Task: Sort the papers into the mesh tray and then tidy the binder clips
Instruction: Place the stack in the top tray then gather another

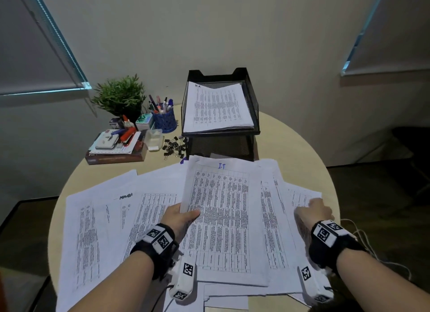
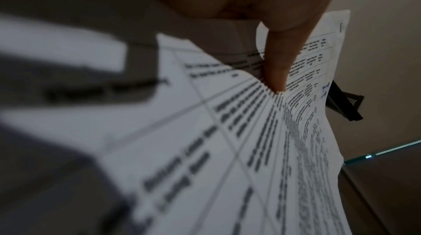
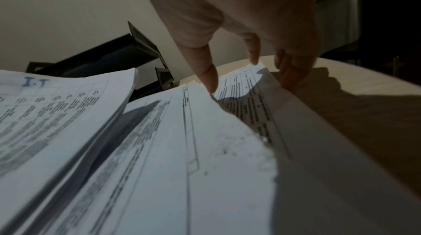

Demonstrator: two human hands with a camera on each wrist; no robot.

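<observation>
Now left hand (image 1: 180, 215) fingers pinch I-T sheet (image 1: 221, 218); right hand (image 1: 314, 210) fingers straight, touching rightmost paper (image 3: 246, 98).

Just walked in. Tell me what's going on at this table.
A person is sorting printed sheets spread over a round beige table. The left hand pinches a white stack marked "I-T", lifted off the pile. The right hand has its fingertips at the edge of the sheets at the table's right side. The black mesh tray already holds papers; the black binder clips lie loose beside it.
</observation>
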